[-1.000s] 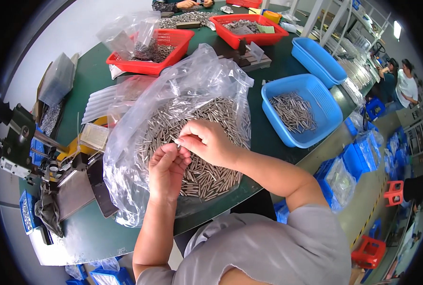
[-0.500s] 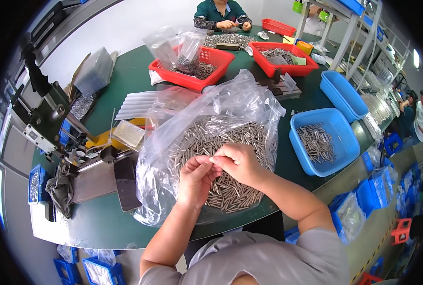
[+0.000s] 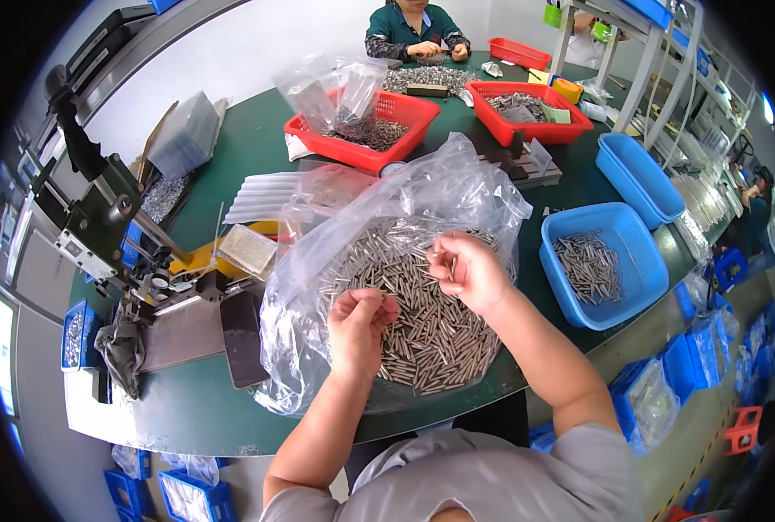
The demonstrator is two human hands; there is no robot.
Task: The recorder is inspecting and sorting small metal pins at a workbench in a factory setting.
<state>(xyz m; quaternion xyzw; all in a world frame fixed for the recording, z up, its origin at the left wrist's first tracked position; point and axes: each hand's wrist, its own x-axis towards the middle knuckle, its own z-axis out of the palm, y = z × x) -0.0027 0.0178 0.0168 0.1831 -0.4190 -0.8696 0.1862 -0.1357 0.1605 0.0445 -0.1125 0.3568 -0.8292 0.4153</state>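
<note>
Many small, slim metal pins (image 3: 435,348) lie heaped on a clear plastic bag (image 3: 293,317) spread on the table before me. Above the heap's left part, my left hand (image 3: 358,332) is closed, thumb pressed to the fingers; whatever sits in the pinch is too small to make out. My right hand (image 3: 472,274) hovers over the heap's right side, fingers curled, with a slim metal pin just showing between them. The two hands are apart. To the right, a blue basin (image 3: 647,287) holds more such pins (image 3: 589,270).
A second blue basin (image 3: 635,174) stands behind the first. Two red baskets (image 3: 409,139) with metal parts are farther back. At left are a bench fixture (image 3: 100,235) and a dark flat tray (image 3: 242,339). A co-worker (image 3: 418,30) handles parts across the green table (image 3: 204,418).
My hands were together over the heap; now they are apart. My right hand has moved up and to the right, while the left stays nearly in place. The view has shifted slightly.
</note>
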